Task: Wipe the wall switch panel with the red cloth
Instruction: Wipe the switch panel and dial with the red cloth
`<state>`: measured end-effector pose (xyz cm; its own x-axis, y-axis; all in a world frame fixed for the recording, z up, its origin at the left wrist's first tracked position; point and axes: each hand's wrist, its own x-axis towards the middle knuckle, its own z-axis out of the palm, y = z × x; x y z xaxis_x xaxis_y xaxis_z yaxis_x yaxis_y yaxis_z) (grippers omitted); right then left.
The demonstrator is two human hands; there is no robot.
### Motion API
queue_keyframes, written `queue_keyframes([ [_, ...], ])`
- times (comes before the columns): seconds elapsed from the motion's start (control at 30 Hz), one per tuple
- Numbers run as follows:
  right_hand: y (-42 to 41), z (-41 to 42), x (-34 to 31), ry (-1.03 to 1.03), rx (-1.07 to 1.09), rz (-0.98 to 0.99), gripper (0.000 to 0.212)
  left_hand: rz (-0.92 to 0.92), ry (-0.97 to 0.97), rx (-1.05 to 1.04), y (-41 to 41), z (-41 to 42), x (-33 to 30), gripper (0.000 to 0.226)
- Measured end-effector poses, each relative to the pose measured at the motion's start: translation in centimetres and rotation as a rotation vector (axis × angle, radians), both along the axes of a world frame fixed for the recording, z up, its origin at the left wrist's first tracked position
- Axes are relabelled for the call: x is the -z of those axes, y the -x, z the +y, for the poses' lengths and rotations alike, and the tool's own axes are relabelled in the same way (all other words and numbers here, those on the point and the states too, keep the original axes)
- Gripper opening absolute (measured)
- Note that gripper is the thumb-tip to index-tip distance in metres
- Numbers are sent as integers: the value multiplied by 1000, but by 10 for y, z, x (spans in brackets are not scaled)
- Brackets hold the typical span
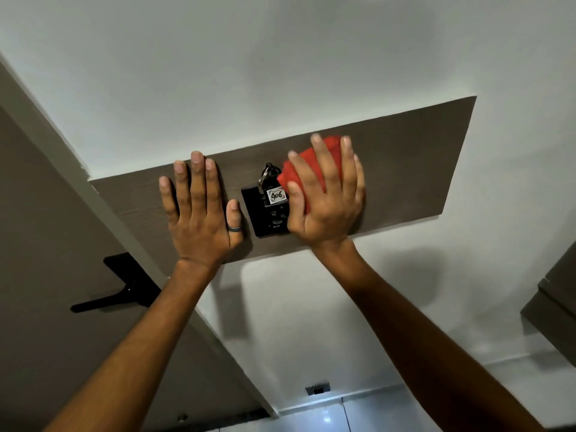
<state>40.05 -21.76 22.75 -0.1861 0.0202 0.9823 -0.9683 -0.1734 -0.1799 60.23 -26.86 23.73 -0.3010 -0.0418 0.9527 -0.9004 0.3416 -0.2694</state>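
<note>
A black switch panel [255, 210] is set in a dark brown wooden board [414, 169] on the white wall. A key tag marked 406 [277, 195] hangs in its card slot from a metal ring. My right hand [327, 198] presses a bunched red cloth [314, 169] flat against the board, covering the panel's right side. My left hand [199, 210] lies flat on the board just left of the panel, fingers spread, a dark ring on the thumb.
A brown door [46, 244] with a black lever handle [118, 288] stands at the left. A low wall socket [318, 389] sits near the tiled floor. The corner of a brown cabinet [554, 300] juts in at the right edge.
</note>
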Motion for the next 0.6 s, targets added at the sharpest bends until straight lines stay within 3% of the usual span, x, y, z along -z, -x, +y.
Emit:
queue_keyframes([
  [0.2,9,20,36,-74,-4,91,44,-6,-27,2,1,2,9,66],
  [0.33,15,15,13,-79,-21,155,47,0,-19,-5,1,3,1,66],
  [0.5,23,7,3,149,-116,197,39,13,-1,14,3,3,2,67],
  [0.6,22,0,8,169,-66,200,33,4,10,2,3,-1,-2,67],
])
